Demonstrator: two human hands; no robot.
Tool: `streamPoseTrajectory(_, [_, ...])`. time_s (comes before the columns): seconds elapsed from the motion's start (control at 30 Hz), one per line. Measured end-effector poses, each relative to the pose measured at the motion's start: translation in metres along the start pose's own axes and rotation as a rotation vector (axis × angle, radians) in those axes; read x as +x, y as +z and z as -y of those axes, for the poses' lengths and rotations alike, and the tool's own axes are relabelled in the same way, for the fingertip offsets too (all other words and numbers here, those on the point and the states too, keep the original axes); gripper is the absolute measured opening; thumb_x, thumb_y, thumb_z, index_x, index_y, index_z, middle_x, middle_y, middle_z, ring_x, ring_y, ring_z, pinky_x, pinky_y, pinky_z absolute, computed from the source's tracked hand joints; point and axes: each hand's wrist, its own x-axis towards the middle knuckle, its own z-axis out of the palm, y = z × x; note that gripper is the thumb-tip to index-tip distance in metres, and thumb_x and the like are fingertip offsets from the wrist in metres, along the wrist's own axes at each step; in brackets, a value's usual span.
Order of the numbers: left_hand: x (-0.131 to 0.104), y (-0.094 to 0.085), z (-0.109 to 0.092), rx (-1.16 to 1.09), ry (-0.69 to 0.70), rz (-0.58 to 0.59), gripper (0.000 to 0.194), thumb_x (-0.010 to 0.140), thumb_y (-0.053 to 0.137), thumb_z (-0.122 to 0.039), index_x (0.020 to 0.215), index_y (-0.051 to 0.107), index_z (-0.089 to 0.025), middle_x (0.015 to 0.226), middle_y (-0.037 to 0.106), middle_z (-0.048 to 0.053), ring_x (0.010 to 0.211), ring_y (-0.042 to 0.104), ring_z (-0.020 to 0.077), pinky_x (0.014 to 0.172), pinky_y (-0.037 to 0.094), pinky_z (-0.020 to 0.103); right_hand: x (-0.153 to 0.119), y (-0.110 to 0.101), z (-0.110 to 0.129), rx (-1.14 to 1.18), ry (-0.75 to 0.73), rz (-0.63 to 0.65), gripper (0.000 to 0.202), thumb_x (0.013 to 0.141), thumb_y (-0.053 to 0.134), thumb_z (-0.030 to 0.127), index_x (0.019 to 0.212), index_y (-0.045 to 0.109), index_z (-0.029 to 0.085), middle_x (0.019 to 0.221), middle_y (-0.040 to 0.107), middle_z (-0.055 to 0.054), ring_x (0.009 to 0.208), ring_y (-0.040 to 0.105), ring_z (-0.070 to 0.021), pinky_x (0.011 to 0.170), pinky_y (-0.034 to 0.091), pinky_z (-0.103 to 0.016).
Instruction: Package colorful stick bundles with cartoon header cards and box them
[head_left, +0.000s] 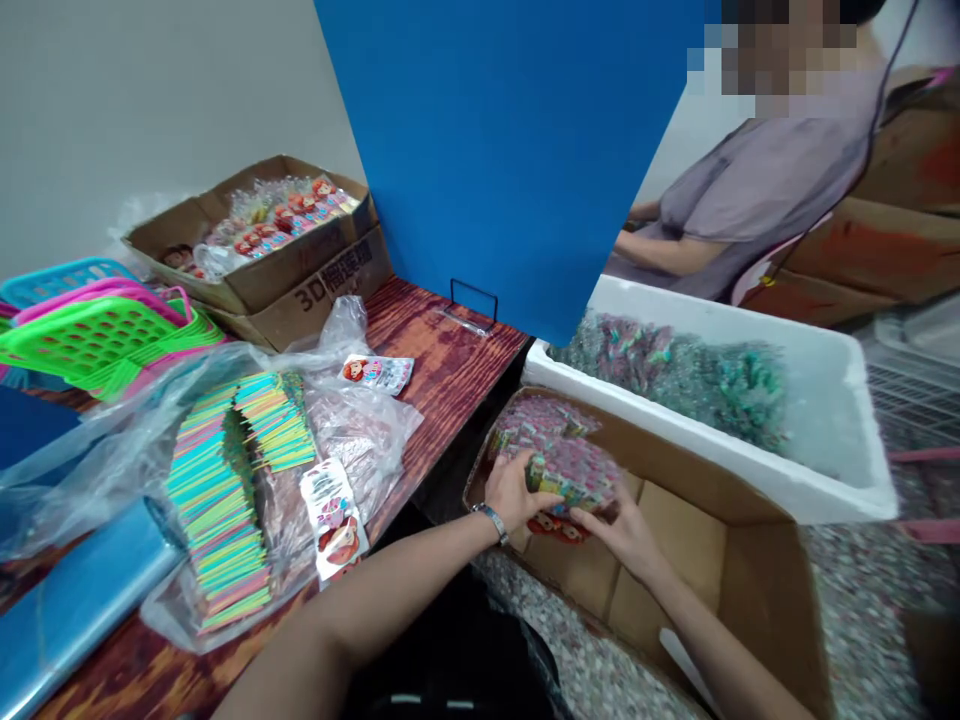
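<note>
Over the near left part of an open cardboard box [757, 525], my left hand [516, 495] and my right hand [622, 530] grip a block of small printed packets [581, 468] with pinkish tops. The left fingers press its left side, and the right fingers are closed along its right side. Behind it, more pinkish packets [536, 415] fill the box's far left corner. Beneath my hands a red-haired cartoon print [555, 527] shows in part. Just what the packets contain cannot be made out.
On the wooden table [450, 370] lie coloured sticks [217, 520] on clear plastic, and printed pouches [335, 520]. Stacked baskets [97, 340] and a carton of pouches [255, 285] stand behind. A foam box [817, 390] and a seated person [780, 190] are at right; a blue panel [495, 150] rises between.
</note>
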Motion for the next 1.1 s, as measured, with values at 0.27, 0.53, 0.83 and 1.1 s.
streamPoseTrajectory(0.27, [0.002,0.032,0.033,-0.036,-0.184,0.121,0.066,0.057,0.075,-0.035,0.118,0.054,-0.021,0.095,0.061,0.007,0.096,0.056,0.0284,0.086,0.045,0.039,-0.01,0.02,-0.055,0.093,0.055,0.01,0.078,0.065,0.072,0.04,0.131,0.036,0.02,0.123,0.057,-0.012,0.11,0.056,-0.026,0.097,0.041,-0.044])
streamPoseTrajectory(0.53, [0.048,0.076,0.013,-0.177,-0.113,0.174,0.062,0.057,0.075,-0.021,0.116,0.055,-0.019,0.096,0.067,0.003,0.09,0.061,0.0212,0.085,0.048,0.032,0.012,-0.026,-0.072,0.047,0.105,-0.076,0.067,0.066,0.07,0.042,0.122,0.041,0.021,0.11,0.064,-0.01,0.093,0.065,-0.024,0.086,0.051,-0.04])
streamPoseTrajectory(0.83, [0.116,0.109,0.0,-0.199,-0.102,0.207,0.059,0.059,0.07,-0.012,0.116,0.056,-0.016,0.096,0.069,0.005,0.088,0.063,0.0198,0.083,0.049,0.029,0.063,-0.06,-0.104,-0.119,0.079,-0.149,0.06,0.069,0.064,0.047,0.117,0.038,0.02,0.11,0.062,-0.011,0.097,0.062,-0.0251,0.088,0.049,-0.042])
streamPoseTrajectory(1.1, [0.136,0.096,0.006,-0.05,-0.137,0.218,0.047,0.068,0.064,-0.014,0.113,0.055,-0.018,0.099,0.068,0.006,0.094,0.061,0.0213,0.087,0.046,0.032,0.097,-0.048,-0.118,-0.165,0.073,-0.13,0.064,0.07,0.061,0.051,0.121,0.042,0.018,0.107,0.063,-0.01,0.103,0.059,-0.026,0.093,0.044,-0.042])
